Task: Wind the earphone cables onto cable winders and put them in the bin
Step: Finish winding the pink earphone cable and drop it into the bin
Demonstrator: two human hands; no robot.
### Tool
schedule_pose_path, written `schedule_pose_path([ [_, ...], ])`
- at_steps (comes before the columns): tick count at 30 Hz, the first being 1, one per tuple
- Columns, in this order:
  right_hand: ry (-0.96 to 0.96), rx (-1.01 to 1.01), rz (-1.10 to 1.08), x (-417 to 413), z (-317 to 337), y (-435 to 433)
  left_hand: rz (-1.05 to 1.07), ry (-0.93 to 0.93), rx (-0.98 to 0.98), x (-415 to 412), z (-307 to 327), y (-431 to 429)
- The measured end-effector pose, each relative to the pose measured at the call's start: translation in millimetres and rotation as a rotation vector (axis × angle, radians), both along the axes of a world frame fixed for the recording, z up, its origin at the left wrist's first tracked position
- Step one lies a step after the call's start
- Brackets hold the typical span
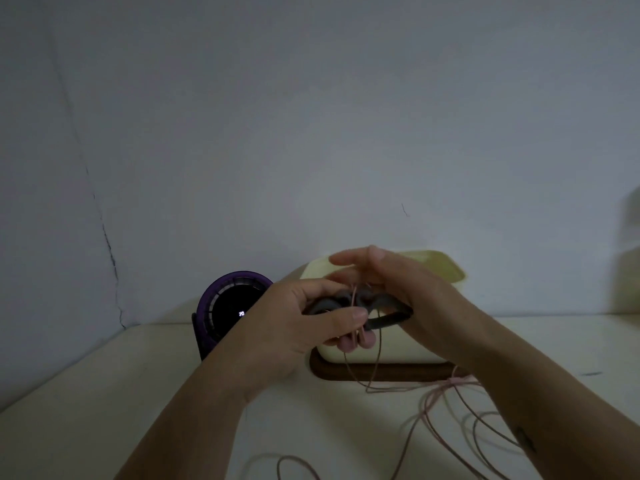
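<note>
The cable winder (329,304) is gripped steady by the left hand (294,329) so the earphone cable (450,381), seemingly pinched by the right hand (401,289), can be wound on.

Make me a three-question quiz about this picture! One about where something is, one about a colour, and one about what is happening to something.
1. Where is the purple gadget?
A. Left of the bin
B. Inside the bin
C. Right of the bin

2. What colour is the cable?
A. Green
B. Pink
C. Blue

3. What is happening to the winder?
A. It lies in the bin
B. It sits on the gadget
C. The left hand grips it

Answers:
1 A: it stands to the bin's left.
2 B: its loose loops look pink.
3 C: the thumb and fingers curl round it in front of the bin.
</note>
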State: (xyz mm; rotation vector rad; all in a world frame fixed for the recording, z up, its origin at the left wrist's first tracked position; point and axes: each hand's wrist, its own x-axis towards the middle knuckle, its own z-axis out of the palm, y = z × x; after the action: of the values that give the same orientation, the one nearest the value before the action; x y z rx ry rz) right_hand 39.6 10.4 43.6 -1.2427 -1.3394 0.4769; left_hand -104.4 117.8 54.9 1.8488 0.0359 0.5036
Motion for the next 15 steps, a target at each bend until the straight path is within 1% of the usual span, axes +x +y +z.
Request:
schedule_pose_path([
  [2,0.087,-0.043,0.062,-0.7,-0.8,-0.6,-0.016,0.006,0.015,-2.1,2.6,-2.0],
  [6,0.099,-0.055,0.073,4.8,-0.5,-1.1,-0.014,0.019,0.022,-5.4,5.1,-1.8],
  [11,0.129,-0.005,0.161,19.6,-3.7,-2.8,0.002,0.022,0.001,-3.9,5.7,-6.5],
  [15,0.219,-0.002,0.278,21.2,-8.8,1.1,0.013,-0.016,0.022,-4.0,8.4,-10.2],
])
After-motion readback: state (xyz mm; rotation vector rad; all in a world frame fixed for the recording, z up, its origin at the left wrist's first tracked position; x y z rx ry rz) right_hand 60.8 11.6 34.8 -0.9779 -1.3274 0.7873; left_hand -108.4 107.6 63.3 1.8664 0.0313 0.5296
